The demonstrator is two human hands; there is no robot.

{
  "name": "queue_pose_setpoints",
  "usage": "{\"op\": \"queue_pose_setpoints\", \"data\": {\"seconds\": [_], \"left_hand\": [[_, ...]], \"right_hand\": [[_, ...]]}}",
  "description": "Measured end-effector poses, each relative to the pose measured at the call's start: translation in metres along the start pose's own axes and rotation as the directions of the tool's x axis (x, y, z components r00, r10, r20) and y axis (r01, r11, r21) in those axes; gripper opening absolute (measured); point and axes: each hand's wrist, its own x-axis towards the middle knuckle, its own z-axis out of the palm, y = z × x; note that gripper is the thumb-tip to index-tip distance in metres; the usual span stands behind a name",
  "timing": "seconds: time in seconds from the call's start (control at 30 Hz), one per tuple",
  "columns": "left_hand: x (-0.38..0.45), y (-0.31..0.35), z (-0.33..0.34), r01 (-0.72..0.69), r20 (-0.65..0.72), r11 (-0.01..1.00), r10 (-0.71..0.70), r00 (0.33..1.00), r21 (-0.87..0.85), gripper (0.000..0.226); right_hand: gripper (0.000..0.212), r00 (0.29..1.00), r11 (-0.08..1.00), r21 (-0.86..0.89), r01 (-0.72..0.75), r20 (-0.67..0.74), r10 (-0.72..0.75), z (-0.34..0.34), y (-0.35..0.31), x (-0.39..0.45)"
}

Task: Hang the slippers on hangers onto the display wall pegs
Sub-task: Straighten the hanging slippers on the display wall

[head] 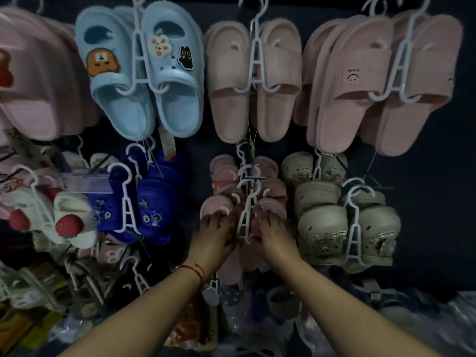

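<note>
A pair of small pink slippers (215, 206) hangs on a white hanger (244, 217) at the centre of the dark display wall (425, 189), at the front of a row of like pairs on one peg (255, 178). My left hand (213, 237) grips the left slipper, fingers curled over its toe. My right hand (274, 234) grips the right slipper of the pair (274, 204). Both hands flank the hanger's stem. The hanger's hook sits near the peg; whether it is over it I cannot tell.
Around hang blue clogs (144, 73), pink slides (253, 81) and more pink slides (381, 83) above, navy clogs (152, 202) to the left, grey clogs (342, 222) to the right, white strawberry slippers (69, 220) far left. Bagged stock (425, 313) lies below.
</note>
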Motion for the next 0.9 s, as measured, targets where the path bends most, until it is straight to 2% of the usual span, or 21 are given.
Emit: {"op": "queue_pose_setpoints", "data": {"seconds": [0.1, 0.23, 0.3, 0.43, 0.5, 0.57, 0.63, 0.7, 0.77, 0.8, 0.83, 0.9], "left_hand": [[0.015, -0.001, 0.003, -0.047, -0.002, 0.999, 0.047, 0.999, 0.024, 0.063], [0.038, -0.01, 0.011, -0.087, -0.047, 0.994, 0.09, 0.995, 0.067, 0.059], [0.044, -0.015, 0.02, -0.142, -0.07, 0.983, 0.151, 0.986, 0.118, 0.058], [0.054, -0.012, 0.023, -0.145, -0.11, 0.981, 0.16, 0.981, 0.131, 0.072], [0.052, -0.006, 0.022, -0.138, -0.106, 0.983, 0.151, 0.983, 0.117, 0.074], [0.045, -0.001, 0.02, -0.127, -0.076, 0.989, 0.132, 0.988, 0.069, 0.072], [0.034, -0.001, 0.017, -0.114, -0.074, 0.993, 0.115, 0.991, 0.014, 0.07], [0.021, -0.005, 0.013, -0.164, -0.121, 0.985, 0.156, 0.98, -0.058, 0.065], [0.008, -0.013, 0.008, -0.251, -0.197, 0.949, 0.213, 0.957, -0.19, 0.065], [0.001, -0.015, 0.004, -0.244, -0.236, 0.922, 0.176, 0.956, -0.299, 0.065], [-0.003, -0.017, 0.003, -0.177, -0.252, 0.881, 0.068, 0.965, -0.44, 0.066], [-0.006, -0.017, -0.001, 0.052, -0.202, 0.7, -0.276, 0.94, -0.712, 0.074]], "right_hand": [[0.089, 0.999, 0.999, -0.043, -0.016, -0.034, 0.015, 0.007, -0.003, 0.012], [0.086, 1.0, 1.0, -0.024, -0.009, -0.024, 0.008, 0.012, -0.006, 0.031], [0.086, 1.0, 0.997, -0.075, 0.007, -0.014, -0.008, 0.016, -0.004, 0.037], [0.067, 0.999, 0.994, -0.109, 0.03, -0.008, -0.031, 0.018, 0.006, 0.05], [0.069, 0.999, 0.996, -0.087, 0.021, -0.023, -0.023, 0.014, 0.01, 0.05], [0.074, 0.999, 1.0, -0.014, 0.011, -0.041, -0.011, 0.008, 0.01, 0.045], [0.079, 1.0, 1.0, 0.026, 0.006, 0.0, -0.006, 0.001, 0.009, 0.034], [0.078, 0.997, 0.998, 0.063, 0.017, -0.072, -0.013, -0.001, 0.01, 0.021], [0.079, 0.988, 0.984, 0.175, -0.032, -0.144, 0.058, 0.0, 0.01, 0.006], [0.078, 0.978, 0.952, 0.293, -0.085, -0.161, 0.136, -0.001, 0.008, -0.001], [0.079, 0.954, 0.887, 0.438, -0.146, -0.173, 0.243, -0.002, 0.004, -0.004], [0.081, 0.877, 0.681, 0.684, -0.26, -0.127, 0.463, -0.002, -0.004, -0.001]]}}
